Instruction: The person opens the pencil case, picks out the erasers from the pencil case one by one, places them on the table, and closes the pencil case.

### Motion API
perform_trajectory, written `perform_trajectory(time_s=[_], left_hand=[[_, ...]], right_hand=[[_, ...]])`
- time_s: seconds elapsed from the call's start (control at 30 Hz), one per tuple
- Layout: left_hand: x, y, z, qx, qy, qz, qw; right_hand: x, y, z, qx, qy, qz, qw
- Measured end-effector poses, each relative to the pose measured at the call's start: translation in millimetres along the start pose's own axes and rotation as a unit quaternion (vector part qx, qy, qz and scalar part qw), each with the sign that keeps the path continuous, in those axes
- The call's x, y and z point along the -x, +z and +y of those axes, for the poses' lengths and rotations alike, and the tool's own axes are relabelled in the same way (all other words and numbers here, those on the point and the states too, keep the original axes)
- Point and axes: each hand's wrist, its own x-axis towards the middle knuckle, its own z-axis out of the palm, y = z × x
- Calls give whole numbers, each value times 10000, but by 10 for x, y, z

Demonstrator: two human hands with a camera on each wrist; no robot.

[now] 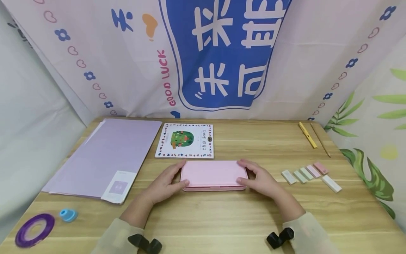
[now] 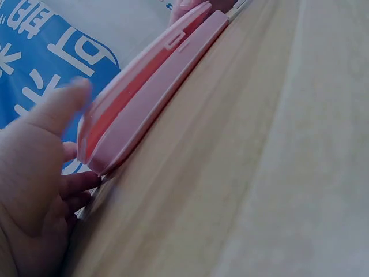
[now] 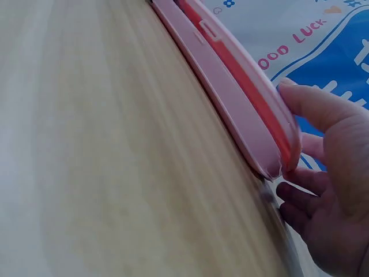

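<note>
A pink pencil case lies lengthwise in the middle of the table. Its hinged lid stands slightly raised at the front, leaving a narrow gap above the base in both wrist views. My left hand holds the left end, thumb at the front corner and fingers along the side and back corner. At the other end, my right hand grips the case the same way, its thumb against the lid's edge. The inside of the case is mostly hidden.
Behind the case lies a picture book; a large lilac folder is at left. Purple tape and a light-blue cap-shaped item sit front left. Several erasers, a yellow pen and a thin pencil are at right.
</note>
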Motion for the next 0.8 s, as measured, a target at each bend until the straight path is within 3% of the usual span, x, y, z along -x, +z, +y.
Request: perform_trajectory(time_s=[0.37, 0.8], left_hand=[[-8, -3, 44, -84, -245, -135, 9996], [-22, -36, 46, -127, -210, -185, 9995]], right_hand=[[26, 34, 8, 300, -21, -34, 9995], [-8, 62, -42, 483, -283, 3, 9984]])
